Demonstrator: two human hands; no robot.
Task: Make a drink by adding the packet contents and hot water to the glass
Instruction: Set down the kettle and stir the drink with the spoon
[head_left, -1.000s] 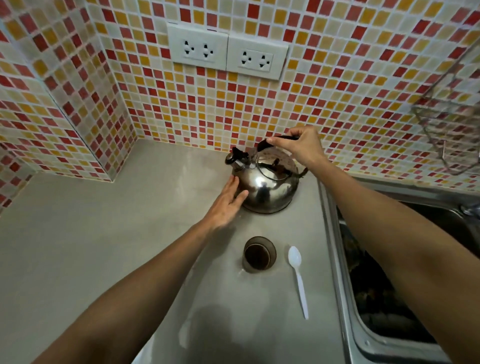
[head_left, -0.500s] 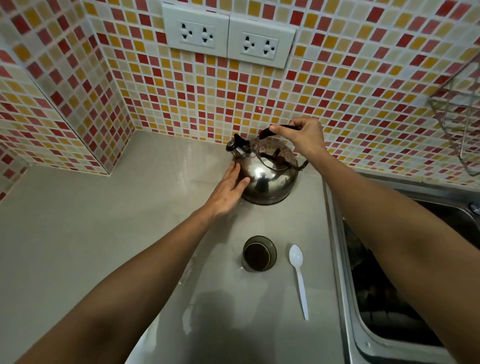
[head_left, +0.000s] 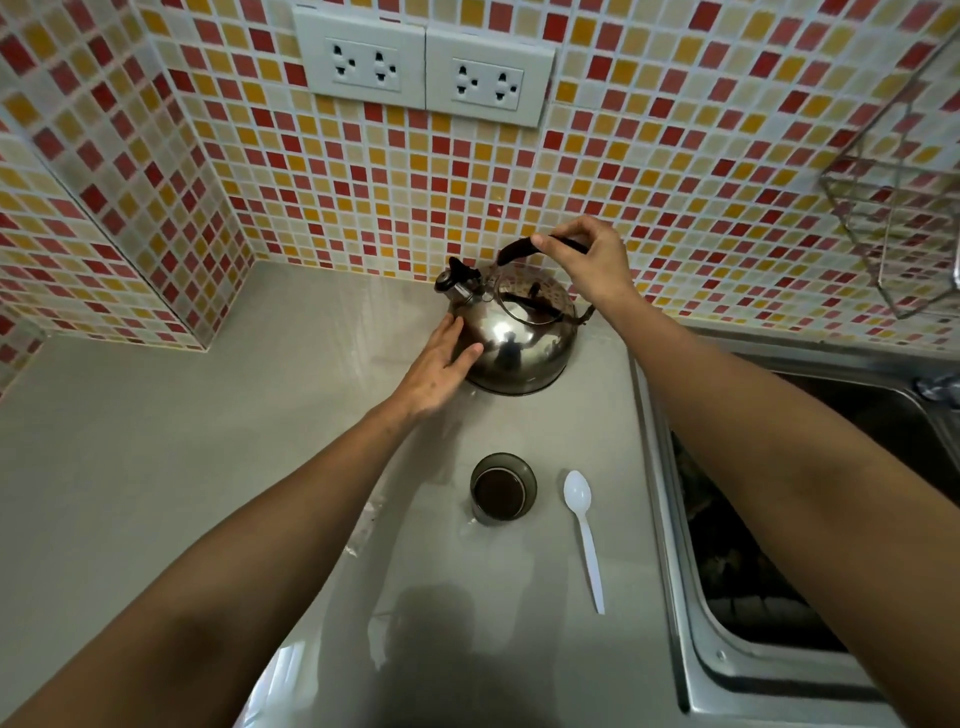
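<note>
A shiny steel kettle (head_left: 519, 348) with a black spout cap stands on the grey counter near the tiled wall. My right hand (head_left: 592, 265) is closed around its black handle from above. My left hand (head_left: 439, 366) rests flat, fingers spread, against the kettle's left side. In front of the kettle stands a small dark glass (head_left: 503, 488) with dark brown contents inside. A white plastic spoon (head_left: 586, 535) lies on the counter just right of the glass. No packet is in sight.
A steel sink (head_left: 670, 519) borders the counter on the right, its basin dark. A wire rack (head_left: 893, 208) hangs on the tiled wall at the upper right. Two white double sockets (head_left: 423, 70) sit on the wall above the kettle.
Both hands keep their hold on the kettle, which stays in place on the counter. The view has drifted slightly downward.
</note>
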